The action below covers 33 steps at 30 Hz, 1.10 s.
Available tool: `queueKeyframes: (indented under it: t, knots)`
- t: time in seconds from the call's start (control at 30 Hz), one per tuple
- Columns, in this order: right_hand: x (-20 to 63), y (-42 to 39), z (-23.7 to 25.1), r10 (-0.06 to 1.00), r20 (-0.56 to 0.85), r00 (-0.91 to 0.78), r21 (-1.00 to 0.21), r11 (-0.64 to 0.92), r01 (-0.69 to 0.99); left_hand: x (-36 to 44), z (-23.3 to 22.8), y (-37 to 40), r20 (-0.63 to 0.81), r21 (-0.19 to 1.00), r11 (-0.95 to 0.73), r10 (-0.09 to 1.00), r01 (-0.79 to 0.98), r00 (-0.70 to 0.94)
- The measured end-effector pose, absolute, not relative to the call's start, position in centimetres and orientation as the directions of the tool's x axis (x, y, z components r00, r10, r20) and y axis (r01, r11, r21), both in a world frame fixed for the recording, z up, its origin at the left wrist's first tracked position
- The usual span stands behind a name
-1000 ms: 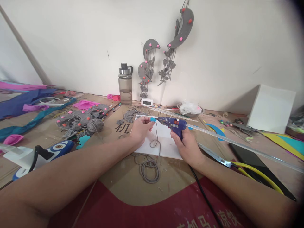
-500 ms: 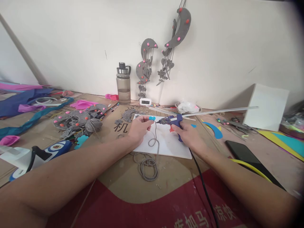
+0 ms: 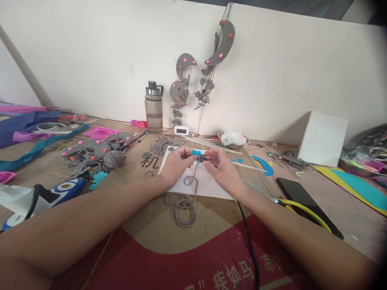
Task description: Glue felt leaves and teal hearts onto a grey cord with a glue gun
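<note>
Cluttered cardboard-covered table (image 3: 217,225): over a white board (image 3: 208,187), left hand (image 3: 175,165) pinches a small blue foam heart (image 3: 196,152) on grey string (image 3: 193,177); right hand (image 3: 222,169) pinches its other side.

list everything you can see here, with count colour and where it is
heart piece: 1, blue, pinched between both hands
cord: 1, grey, hanging from the heart, coiled on the cardboard
white sheet: 1, under the hands
water bottle: 1, smoky clear, by the wall
moon hangings: 3, grey with pink dots, on the wall
clock: 1, white, right of the bottle
yarn ball: 1, grey, left of the sheet
phone: 1, black, right side
box: 1, white, far right
bowl: 1, holding white stuff, behind the hands
left hand: grip shut on the heart
right hand: grip shut on the heart's other side
</note>
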State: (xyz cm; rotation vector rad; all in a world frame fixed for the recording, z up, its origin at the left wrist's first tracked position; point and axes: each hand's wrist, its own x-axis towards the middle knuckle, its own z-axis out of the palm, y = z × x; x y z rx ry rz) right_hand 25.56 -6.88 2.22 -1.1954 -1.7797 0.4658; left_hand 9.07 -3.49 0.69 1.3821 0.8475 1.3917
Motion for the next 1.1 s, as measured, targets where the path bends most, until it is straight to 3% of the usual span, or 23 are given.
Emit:
queueKeyframes:
  t: [0.1,0.2,0.3,0.5,1.1]
  knots:
    - [24.7,-6.7,1.3,0.927,0.323,-0.193,-0.890,0.367,0.272,9.2,1.2,-4.1,0.322,0.945,-0.306,0.936,-0.118,0.145]
    - [24.6,-6.9,1.1,0.942,0.268,-0.200,-0.928,0.308,0.210,9.2,1.3,-4.2,0.329,0.944,-0.319,0.932,-0.086,0.156]
    - [25.0,-7.3,1.4,0.948,0.295,-0.118,-0.899,0.317,0.301,9.2,1.0,-4.0,0.329,0.944,-0.321,0.927,-0.072,0.180]
    - [25.6,-7.9,2.0,0.882,0.468,-0.048,-0.710,0.408,0.574,9.2,0.9,-3.9,0.286,0.958,-0.287,0.932,-0.030,0.223]
    - [26.2,-7.4,1.4,0.835,0.549,-0.033,-0.659,0.456,0.598,9.2,0.7,-3.5,0.245,0.953,-0.289,0.912,0.091,0.330]
